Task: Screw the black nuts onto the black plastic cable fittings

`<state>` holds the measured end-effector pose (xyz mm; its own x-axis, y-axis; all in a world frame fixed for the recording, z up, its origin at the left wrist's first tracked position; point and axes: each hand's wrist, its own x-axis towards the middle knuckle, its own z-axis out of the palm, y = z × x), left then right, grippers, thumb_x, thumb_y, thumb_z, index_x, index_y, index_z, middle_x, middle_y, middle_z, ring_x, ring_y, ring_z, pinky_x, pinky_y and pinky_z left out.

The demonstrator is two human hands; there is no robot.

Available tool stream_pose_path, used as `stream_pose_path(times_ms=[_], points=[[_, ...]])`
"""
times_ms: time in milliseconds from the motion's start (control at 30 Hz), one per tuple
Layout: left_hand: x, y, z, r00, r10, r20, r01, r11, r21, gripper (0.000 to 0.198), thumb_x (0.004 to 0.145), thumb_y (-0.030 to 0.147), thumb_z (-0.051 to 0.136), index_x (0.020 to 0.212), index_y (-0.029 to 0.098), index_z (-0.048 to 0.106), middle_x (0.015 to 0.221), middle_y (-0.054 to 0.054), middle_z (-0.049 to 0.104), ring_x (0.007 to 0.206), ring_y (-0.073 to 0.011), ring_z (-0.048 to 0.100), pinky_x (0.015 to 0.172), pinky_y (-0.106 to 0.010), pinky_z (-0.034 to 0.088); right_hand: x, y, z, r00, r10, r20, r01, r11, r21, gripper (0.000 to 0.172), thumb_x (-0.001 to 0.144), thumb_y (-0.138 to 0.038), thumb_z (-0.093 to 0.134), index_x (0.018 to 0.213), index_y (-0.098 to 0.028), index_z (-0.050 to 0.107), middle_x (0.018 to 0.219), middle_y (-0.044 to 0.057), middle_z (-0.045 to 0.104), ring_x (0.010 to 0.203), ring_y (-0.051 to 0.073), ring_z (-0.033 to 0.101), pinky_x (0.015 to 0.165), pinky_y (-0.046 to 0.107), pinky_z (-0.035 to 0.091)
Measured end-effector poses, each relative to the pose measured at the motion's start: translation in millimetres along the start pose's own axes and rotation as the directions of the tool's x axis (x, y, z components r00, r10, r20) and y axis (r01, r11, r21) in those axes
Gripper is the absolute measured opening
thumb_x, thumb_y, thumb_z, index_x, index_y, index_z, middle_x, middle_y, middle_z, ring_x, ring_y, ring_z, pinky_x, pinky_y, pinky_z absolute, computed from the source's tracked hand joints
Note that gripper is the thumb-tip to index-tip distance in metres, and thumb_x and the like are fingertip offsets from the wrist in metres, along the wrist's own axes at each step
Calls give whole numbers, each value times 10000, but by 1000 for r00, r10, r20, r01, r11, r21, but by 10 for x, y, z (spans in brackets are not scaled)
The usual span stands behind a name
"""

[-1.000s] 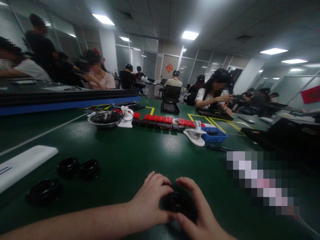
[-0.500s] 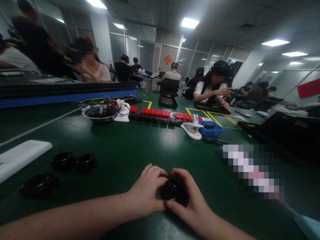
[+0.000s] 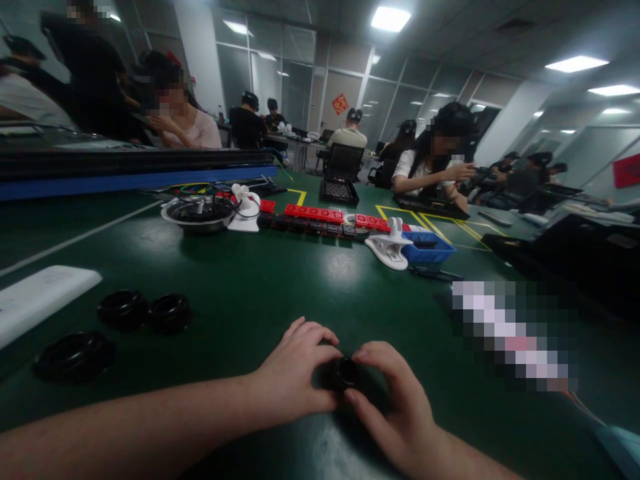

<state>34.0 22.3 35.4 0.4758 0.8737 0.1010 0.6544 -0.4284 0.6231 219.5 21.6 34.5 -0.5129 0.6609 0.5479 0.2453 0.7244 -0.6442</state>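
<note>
Low over the green table (image 3: 250, 287), a small glossy black ring-shaped coil (image 3: 345, 373) sits between my two hands; what it is made of is too dark to tell. My left hand (image 3: 297, 367) curves around its left side, thumb below and fingers above. From the right, my right hand (image 3: 400, 400) pinches its edge between thumb and fingertips. Three similar black coils lie to the left: a larger one (image 3: 75, 357) and two touching each other, one left (image 3: 123, 310) and one right (image 3: 170, 313).
A white box-like object (image 3: 45, 297) lies at far left. Farther back are a metal bowl (image 3: 197, 217), red blocks (image 3: 315, 213), a white clip stand (image 3: 390, 247) and a blue bin (image 3: 430, 247). Across the table a person (image 3: 425, 167) works.
My right hand has drawn slightly right, its fingers now more curled at the coil's edge. The coil's hole shows more clearly. The view has shifted slightly.
</note>
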Motion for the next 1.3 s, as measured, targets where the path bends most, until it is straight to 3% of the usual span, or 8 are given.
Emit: stream_pose_path(times_ms=[133, 233, 333, 533, 733, 933, 1133, 1300], points=[[-7, 5, 3, 1000, 11, -17, -10, 1000, 19, 339, 621, 359, 703, 929, 241, 624, 1061, -30, 537, 1045, -247, 453, 1015, -497, 169, 14, 46, 19, 991, 121, -52, -126, 986, -108, 520, 710, -269, 635, 1158, -209, 377, 1086, 98, 477, 1001, 253, 485, 844, 404, 433], [-10, 7, 9, 1000, 20, -20, -19, 999, 39, 357, 627, 352, 701, 953, 229, 618, 1052, -38, 541, 1043, -241, 454, 1017, -485, 173, 68, 22, 16, 980, 186, 75, -174, 975, -140, 387, 658, -273, 688, 985, -202, 495, 923, 60, 553, 858, 229, 534, 735, 368, 462], [-10, 4, 16, 1000, 26, -16, -25, 999, 47, 359, 627, 330, 695, 957, 218, 615, 1048, -39, 542, 1040, -238, 453, 1016, -486, 176, 93, -34, 1, 983, 143, 115, -130, 985, -115, 254, 710, -191, 605, 947, -204, 513, 885, 46, 566, 834, 206, 533, 721, 347, 456], [-17, 4, 4, 998, 54, -18, -53, 997, 58, 339, 652, 355, 672, 951, 206, 613, 1073, -46, 537, 1054, -247, 441, 1016, -489, 183, 76, -16, 6, 971, 154, 181, -142, 987, -81, 469, 732, -187, 580, 1169, -212, 413, 1102, 75, 517, 1012, 226, 489, 870, 384, 415], [-13, -5, 9, 999, 52, -12, -51, 997, 63, 349, 644, 358, 683, 950, 206, 611, 1071, -49, 535, 1065, -246, 438, 1021, -496, 175, 89, 3, 17, 952, 200, 232, -184, 979, -87, 357, 801, -196, 524, 1152, -231, 468, 1038, 69, 518, 962, 210, 507, 832, 363, 443], [-5, -10, 15, 999, 32, -23, -31, 999, 37, 392, 622, 397, 704, 955, 215, 606, 1039, -34, 539, 1038, -242, 454, 1024, -497, 178, 54, -80, -8, 945, 115, 306, -88, 991, -98, 472, 787, -246, 547, 1241, -255, 419, 1126, 83, 441, 1051, 238, 451, 878, 379, 426], [-7, -16, 13, 999, 34, -3, -34, 999, 33, 373, 644, 418, 686, 963, 238, 615, 1085, -35, 535, 1074, -253, 437, 1023, -514, 156, 22, -34, -24, 996, 62, 61, -55, 992, -116, 540, 791, -352, 553, 1265, -226, 328, 1199, 108, 401, 1120, 266, 402, 917, 415, 387], [-5, 3, 2, 999, 33, 11, -34, 997, 69, 370, 629, 355, 693, 964, 219, 613, 1059, -45, 545, 1055, -249, 450, 1016, -505, 181, 66, -16, 11, 972, 153, 177, -128, 981, -145, 295, 746, -224, 613, 1022, -221, 508, 912, 51, 572, 852, 210, 541, 729, 344, 468]])
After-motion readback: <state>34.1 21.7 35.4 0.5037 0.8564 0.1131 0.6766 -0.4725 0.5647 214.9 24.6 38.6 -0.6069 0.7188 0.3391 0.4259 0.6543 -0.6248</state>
